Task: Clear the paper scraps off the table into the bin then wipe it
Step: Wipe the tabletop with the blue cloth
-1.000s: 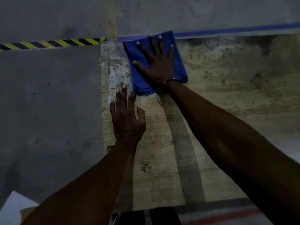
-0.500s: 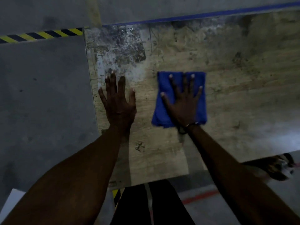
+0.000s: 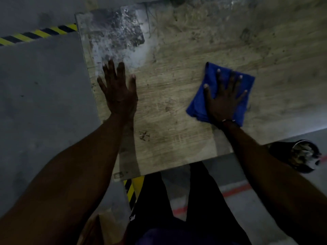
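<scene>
The right hand [image 3: 223,101] is pressed flat, fingers spread, on a folded blue cloth [image 3: 212,96] on the counter [image 3: 177,85]. The left hand [image 3: 120,92] is laid flat, fingers spread, near the counter's left edge.

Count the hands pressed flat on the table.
2. The left hand lies flat on the bare table near its left edge; the right hand presses the cloth.

Table [image 3: 177,96] open between hands — unobstructed.

No readable text, label, brand or number on any surface in view.
</scene>
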`<state>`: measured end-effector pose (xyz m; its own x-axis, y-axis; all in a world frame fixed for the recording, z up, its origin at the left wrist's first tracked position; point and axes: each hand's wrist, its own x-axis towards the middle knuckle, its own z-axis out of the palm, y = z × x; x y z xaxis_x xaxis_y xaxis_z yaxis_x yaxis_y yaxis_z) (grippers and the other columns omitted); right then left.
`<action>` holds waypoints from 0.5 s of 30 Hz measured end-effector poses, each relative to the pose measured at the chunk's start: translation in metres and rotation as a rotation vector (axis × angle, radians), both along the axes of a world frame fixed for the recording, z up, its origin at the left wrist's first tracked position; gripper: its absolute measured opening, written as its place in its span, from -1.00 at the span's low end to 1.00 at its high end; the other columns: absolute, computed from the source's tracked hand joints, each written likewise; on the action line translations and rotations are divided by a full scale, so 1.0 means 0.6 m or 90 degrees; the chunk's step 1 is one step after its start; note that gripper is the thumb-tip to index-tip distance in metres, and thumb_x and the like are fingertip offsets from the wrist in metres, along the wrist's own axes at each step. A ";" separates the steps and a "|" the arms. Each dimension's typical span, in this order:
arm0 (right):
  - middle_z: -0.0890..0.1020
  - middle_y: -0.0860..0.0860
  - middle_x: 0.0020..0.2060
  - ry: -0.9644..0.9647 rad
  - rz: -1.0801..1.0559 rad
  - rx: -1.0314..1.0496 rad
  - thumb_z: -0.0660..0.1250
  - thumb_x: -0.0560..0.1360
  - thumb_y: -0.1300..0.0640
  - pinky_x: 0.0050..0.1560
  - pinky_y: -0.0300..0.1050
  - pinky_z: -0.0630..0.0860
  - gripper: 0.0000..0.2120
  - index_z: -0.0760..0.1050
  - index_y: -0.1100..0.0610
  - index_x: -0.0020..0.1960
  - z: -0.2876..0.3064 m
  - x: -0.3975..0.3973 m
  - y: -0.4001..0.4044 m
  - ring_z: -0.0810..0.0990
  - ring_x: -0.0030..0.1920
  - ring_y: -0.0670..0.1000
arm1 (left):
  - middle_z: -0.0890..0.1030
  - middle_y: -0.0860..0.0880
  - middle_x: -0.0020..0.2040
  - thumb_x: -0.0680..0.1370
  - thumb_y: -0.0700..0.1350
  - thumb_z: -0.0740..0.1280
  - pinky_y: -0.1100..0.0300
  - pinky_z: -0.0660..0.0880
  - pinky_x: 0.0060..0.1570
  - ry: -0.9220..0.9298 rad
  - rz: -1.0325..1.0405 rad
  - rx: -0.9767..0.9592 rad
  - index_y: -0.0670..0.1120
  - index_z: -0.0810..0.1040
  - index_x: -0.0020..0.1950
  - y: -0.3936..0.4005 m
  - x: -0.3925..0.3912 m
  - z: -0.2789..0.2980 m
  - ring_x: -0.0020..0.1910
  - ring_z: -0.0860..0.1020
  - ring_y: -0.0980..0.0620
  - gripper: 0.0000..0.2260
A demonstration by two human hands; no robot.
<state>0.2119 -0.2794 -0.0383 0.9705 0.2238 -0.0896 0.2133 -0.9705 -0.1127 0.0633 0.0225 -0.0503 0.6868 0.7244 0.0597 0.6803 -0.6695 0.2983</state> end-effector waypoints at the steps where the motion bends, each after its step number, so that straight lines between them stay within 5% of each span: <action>1: 0.01 0.07 0.72 -0.001 0.037 0.003 -0.08 0.64 -0.49 0.57 0.51 -0.04 -0.28 0.01 -0.21 0.71 0.000 -0.032 0.015 -0.05 0.71 0.23 | 0.10 -0.07 0.72 0.75 0.28 -0.05 -0.22 -0.05 0.64 0.006 0.006 0.010 0.09 0.14 0.71 -0.001 0.000 -0.002 0.71 0.06 -0.11 -0.44; 5: 0.00 0.05 0.72 0.040 0.396 0.056 0.07 0.64 -0.44 0.59 0.48 -0.10 -0.31 0.09 -0.21 0.69 0.009 -0.163 0.027 -0.09 0.71 0.21 | 0.06 -0.12 0.72 0.76 0.20 -0.01 -0.26 -0.07 0.63 0.013 0.030 -0.036 0.04 0.14 0.72 -0.058 0.000 0.008 0.71 0.02 -0.16 -0.46; 8: -0.03 -0.02 0.72 0.072 0.529 0.050 0.07 0.62 -0.47 0.58 0.47 -0.06 -0.31 0.07 -0.27 0.68 0.017 -0.154 -0.057 -0.14 0.72 0.14 | 0.08 -0.17 0.72 0.74 0.08 0.13 -0.28 -0.03 0.63 0.009 0.006 -0.037 -0.02 0.17 0.71 -0.170 0.007 0.019 0.70 0.04 -0.20 -0.46; 12: 0.02 -0.03 0.72 0.041 0.464 0.032 0.19 0.61 -0.43 0.59 0.46 -0.05 -0.30 0.13 -0.25 0.67 0.005 -0.016 -0.227 -0.07 0.72 0.15 | 0.11 -0.16 0.71 0.73 0.06 0.18 -0.23 -0.03 0.63 -0.001 -0.082 -0.048 -0.03 0.22 0.69 -0.308 0.060 0.017 0.70 0.05 -0.20 -0.47; 15: 0.00 -0.02 0.72 0.030 0.332 0.007 0.09 0.62 -0.44 0.60 0.46 -0.05 -0.30 0.10 -0.22 0.69 0.003 0.135 -0.344 -0.08 0.72 0.15 | 0.10 -0.13 0.72 0.72 0.06 0.18 -0.19 -0.03 0.64 -0.017 -0.132 -0.065 0.02 0.22 0.69 -0.369 0.140 0.017 0.71 0.03 -0.16 -0.47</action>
